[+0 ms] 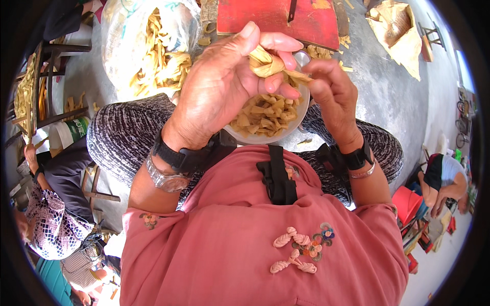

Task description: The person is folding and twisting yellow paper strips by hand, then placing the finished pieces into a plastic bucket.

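Observation:
My left hand (218,76) holds a folded yellow-tan strip of dried plant material (270,65) among its fingers, palm turned up. The strip is looped over itself like a knot, and its narrow tail runs to the right. My right hand (335,97) pinches that tail between thumb and forefinger. Below both hands, between my knees, a round whitish tub (304,114) holds many short folded pieces (264,120) of similar material. My left forearm partly covers the tub's left side.
A clear plastic bag (118,49) of long strips (160,61) lies left. Ahead, a dark blade (292,11) rests on a red board (256,17). A crumpled paper sack (396,34) is at right. People sit left (57,225) and right (451,176).

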Demonstrator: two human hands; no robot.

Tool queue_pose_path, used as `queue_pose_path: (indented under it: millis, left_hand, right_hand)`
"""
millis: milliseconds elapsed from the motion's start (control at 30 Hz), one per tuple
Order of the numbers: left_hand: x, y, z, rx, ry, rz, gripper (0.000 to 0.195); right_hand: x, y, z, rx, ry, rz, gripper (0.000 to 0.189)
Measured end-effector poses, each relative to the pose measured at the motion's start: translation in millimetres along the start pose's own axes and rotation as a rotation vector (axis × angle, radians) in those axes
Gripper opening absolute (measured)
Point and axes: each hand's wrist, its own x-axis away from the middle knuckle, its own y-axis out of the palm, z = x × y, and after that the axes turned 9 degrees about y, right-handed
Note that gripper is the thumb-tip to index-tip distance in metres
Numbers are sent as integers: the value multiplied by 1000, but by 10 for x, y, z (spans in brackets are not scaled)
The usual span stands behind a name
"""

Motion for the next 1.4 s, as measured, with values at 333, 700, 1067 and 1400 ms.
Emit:
queue_pose_path:
  millis: [333, 700, 1067, 1400]
  left_hand:
    - [90, 69, -86, -392, -98, 146, 50]
    - [98, 122, -35, -316, -93, 191, 15]
    - [69, 34, 20, -379, 54, 254, 10]
    - [-97, 158, 123, -348, 207, 243, 7]
  right_hand:
    - [14, 68, -76, 309, -146, 41, 17]
    - [6, 22, -68, 329, -298, 36, 15]
    - [11, -233, -56, 456, -399, 116, 13]
    - [-195, -347, -346, 529, -442, 243, 13]
